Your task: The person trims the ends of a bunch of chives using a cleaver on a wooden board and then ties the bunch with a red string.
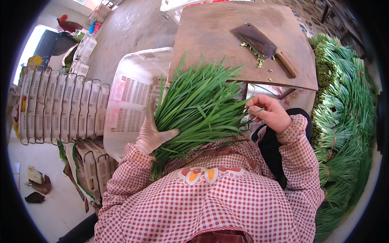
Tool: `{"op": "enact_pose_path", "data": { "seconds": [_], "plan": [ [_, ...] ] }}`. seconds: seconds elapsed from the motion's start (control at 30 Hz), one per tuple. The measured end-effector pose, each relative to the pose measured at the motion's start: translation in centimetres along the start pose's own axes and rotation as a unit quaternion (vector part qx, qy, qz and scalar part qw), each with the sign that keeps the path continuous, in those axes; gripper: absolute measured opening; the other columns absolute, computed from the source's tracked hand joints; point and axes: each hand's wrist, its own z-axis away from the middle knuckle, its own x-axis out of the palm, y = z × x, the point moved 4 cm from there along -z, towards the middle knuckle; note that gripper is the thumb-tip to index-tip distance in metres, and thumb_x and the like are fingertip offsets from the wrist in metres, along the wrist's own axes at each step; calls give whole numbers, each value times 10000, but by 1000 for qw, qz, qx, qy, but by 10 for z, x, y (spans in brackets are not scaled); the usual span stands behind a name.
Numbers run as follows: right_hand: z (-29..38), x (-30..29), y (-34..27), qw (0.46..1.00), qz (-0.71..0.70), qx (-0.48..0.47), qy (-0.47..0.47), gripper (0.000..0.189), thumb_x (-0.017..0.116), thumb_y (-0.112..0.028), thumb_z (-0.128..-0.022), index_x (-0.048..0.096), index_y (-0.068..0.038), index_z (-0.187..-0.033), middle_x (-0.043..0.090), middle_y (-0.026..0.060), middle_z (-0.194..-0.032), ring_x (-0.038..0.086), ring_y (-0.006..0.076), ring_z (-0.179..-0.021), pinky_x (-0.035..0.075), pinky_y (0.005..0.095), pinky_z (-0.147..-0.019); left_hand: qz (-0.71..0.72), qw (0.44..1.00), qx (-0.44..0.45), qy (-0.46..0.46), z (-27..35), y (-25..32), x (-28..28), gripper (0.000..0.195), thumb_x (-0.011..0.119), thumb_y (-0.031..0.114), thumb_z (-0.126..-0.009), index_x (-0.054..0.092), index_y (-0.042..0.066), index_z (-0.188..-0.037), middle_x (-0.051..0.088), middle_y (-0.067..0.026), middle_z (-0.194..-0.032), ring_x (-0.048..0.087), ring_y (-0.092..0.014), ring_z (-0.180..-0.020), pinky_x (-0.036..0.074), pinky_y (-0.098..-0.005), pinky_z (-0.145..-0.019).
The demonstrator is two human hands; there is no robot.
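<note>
My left hand [158, 130], in a pale striped work glove, grips a large bunch of green Chinese chives [200, 103] from its left side. The leaves fan out up and to the right, over the near edge of a wooden board [206, 39]. Below my left wrist the cut stem ends [156, 171] show, with a red band near them. My bare right hand [267, 111] is at the leaf tips on the right, thumb and forefinger pinching a thin leaf. A cleaver [255, 41] with a wooden handle lies on the board beside chopped stem bits [259, 59].
A white plastic crate [130, 66] stands left of the board. Banded chive bundles [340, 130] are piled along the right. Stacked white crates with metal handles [63, 104] stand at the far left, and more crates [94, 164] sit below them. Another crate [171, 9] is behind the board.
</note>
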Motion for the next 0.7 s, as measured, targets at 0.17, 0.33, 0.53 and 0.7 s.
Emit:
{"op": "enact_pose_path", "data": {
  "seconds": [0.17,0.33,0.53,0.7],
  "plan": [
    [-9,13,-32,953,130,-248,117,115,616,-88,-882,610,-17,-973,604,26,-838,568,121,-786,461,249,-726,-74,990,-57,-104,-14,2,8,1072,863,196,-634,192,27,-1453,455,-157,-1379,429,-236,-1278,369,-361,-1058],
    [-23,79,-15,873,396,-258,-117,719,783,-407,-701,519,-66,-1276,505,241,-1198,546,378,-1074,462,412,-920,-44,990,-86,-99,-13,6,19,752,827,158,-667,462,-39,-1295,658,-151,-1102,615,-221,-1049,468,-306,-933],
    [13,128,23,817,509,-244,-121,664,727,-312,-716,470,-286,-1327,564,130,-871,639,326,-765,519,403,-610,80,994,-64,39,13,-10,-9,598,790,76,-698,526,-40,-1222,665,-108,-1072,631,-179,-944,500,-296,-872],
    [10,122,52,824,500,-251,-92,667,722,-261,-719,473,-300,-1337,531,144,-974,575,317,-807,516,401,-686,186,973,-82,113,15,-13,-16,552,803,135,-723,548,-21,-1188,638,-97,-1067,601,-186,-923,494,-301,-856]
  ]
}}
